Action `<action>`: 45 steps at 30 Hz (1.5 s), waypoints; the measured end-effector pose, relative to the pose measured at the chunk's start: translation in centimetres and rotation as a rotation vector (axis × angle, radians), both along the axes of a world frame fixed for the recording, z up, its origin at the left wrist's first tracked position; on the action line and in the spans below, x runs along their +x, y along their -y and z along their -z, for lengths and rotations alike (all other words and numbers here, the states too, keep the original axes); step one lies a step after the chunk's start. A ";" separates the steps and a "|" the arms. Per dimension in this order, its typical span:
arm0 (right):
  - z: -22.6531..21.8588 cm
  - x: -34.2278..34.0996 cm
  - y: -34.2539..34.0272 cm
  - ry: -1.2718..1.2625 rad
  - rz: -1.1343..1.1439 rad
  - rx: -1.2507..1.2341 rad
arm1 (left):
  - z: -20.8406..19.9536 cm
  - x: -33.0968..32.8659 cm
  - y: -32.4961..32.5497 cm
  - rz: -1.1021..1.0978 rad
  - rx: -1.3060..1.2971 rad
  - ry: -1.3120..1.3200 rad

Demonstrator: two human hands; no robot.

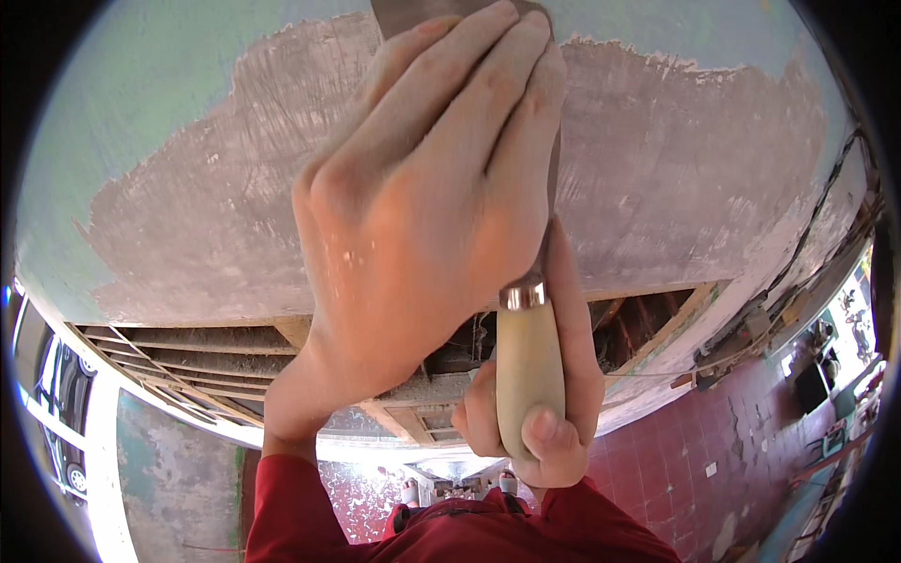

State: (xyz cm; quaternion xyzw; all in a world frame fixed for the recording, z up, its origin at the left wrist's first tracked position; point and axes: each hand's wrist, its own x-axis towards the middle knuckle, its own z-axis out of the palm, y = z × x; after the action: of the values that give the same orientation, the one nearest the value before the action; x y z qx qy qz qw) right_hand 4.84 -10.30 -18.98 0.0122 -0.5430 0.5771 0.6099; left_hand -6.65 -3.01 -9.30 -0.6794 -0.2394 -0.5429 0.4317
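Note:
A scraper (528,366) with a pale handle, a shiny metal collar and a dark blade is held in both my hands. My right hand (574,361) is closed round the handle, with the thumb across its lower end and a finger stretched along its side. Higher up, my left hand (422,192) lies over the blade, fingers long and close together; its thumb is hidden. Most of the blade is covered by this hand, and only its top and right edge show. Behind it is a surface with green paint (160,103) around a bare greyish-pink patch (685,169) with scratch marks.
Below the patch, the surface has a broken opening with wooden slats (206,342). Dark cables (817,220) run along the right side. Far below lie a red tiled floor (657,469) and my feet. Assorted items stand at the far right; vehicles (70,413) are at the left.

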 end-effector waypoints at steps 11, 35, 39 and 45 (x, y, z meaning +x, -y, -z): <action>-0.3 0.2 0.5 0.036 0.008 -0.033 | -0.2 -0.3 0.1 -0.016 -0.012 -0.057; -0.1 -0.5 1.4 -0.087 0.043 -0.077 | 0.8 -0.6 0.5 -0.010 0.001 -0.081; -0.2 -0.7 1.6 -0.158 -0.036 -0.082 | 0.3 -0.1 1.2 -0.056 -0.056 -0.025; -0.1 0.2 0.7 -0.098 -0.062 0.027 | 0.0 0.1 1.5 -0.044 -0.072 -0.020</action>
State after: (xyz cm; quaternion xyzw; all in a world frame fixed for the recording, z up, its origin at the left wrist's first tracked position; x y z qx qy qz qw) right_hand 4.99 -10.99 -18.90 0.0654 -0.5199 0.5868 0.6174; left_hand -6.51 -4.54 -9.27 -0.6946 -0.2693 -0.5174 0.4212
